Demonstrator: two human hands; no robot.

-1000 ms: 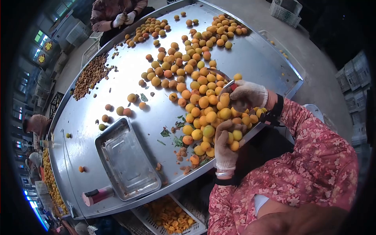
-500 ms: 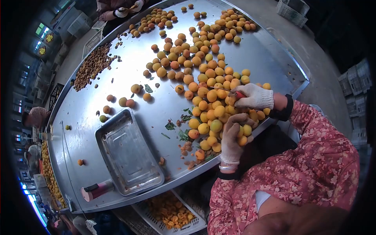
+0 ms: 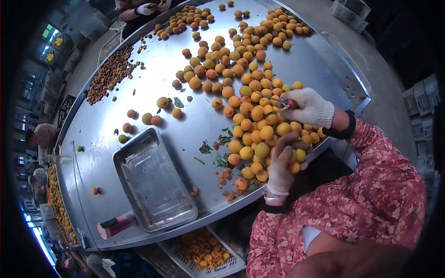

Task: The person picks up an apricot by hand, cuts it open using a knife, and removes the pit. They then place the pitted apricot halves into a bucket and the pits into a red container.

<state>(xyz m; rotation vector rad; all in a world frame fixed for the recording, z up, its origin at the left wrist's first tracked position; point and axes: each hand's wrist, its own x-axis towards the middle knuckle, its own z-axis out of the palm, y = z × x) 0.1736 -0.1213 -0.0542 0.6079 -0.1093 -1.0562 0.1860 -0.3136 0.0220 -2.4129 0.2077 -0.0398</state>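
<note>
Apricots (image 3: 252,116): a dense yellow-orange heap on the near right part of the steel tabletop (image 3: 296,65), spreading in looser clusters toward the far edge. Both gloved hands work at the near end of this heap.

Left hand (image 3: 282,162): white knit glove, fingers curled loosely down over the fruit at the tabletop's near rim; one apricot (image 3: 295,167) sits against the palm side. Whether it is truly gripped or only cupped, I cannot tell.

Right hand (image 3: 309,107): white knit glove, fingers closed around a small knife (image 3: 283,102) with a red handle; the thin blade points left over the heap, just above the fruit.

Near the heap's left edge: green leaves (image 3: 218,148) and small brownish scraps (image 3: 226,175) lie scattered on the bare steel.

Further left: a rectangular metal tray (image 3: 155,183) lies flat, angled diagonally. Just beside its near corner a pink cylindrical container (image 3: 116,225) lies on its side.

A few single apricots lie apart between tray and heap.

Far left of the tabletop: a pile of brown pits (image 3: 109,76).

Below the near rim: a white plastic crate (image 3: 204,252) holding cut orange fruit pieces.

Far end: another person's gloved hands (image 3: 150,7), well apart from the wearer's own.
</note>
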